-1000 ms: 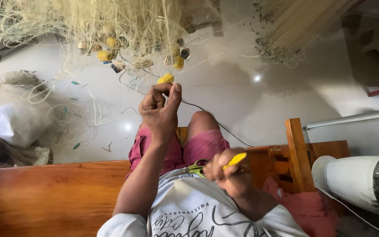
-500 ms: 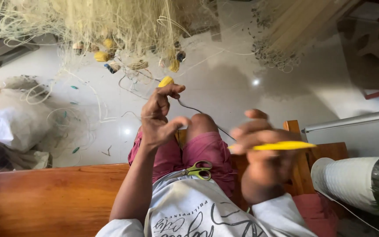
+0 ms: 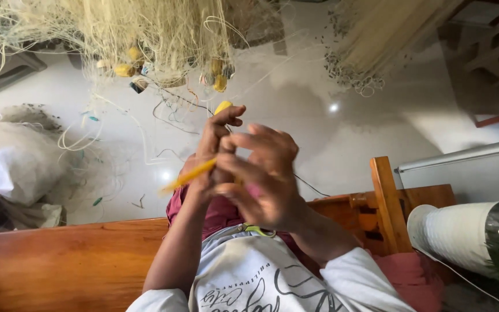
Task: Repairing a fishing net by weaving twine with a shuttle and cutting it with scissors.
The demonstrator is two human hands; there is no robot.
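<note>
My right hand (image 3: 261,176), out wide a moment ago, has swung in against my left hand (image 3: 218,144), gripping the slim yellow plastic netting needle (image 3: 189,175) while the left pinches a yellow float (image 3: 223,107) under the pale hanging fishing net (image 3: 145,34).

Both forearms raised, left hand (image 3: 218,147) fingers pinched, right hand (image 3: 261,176) fingers curled just beside it

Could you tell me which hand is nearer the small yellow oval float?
Left hand: fingertips pinch the small yellow oval float; right hand sits lower, apart.
</note>
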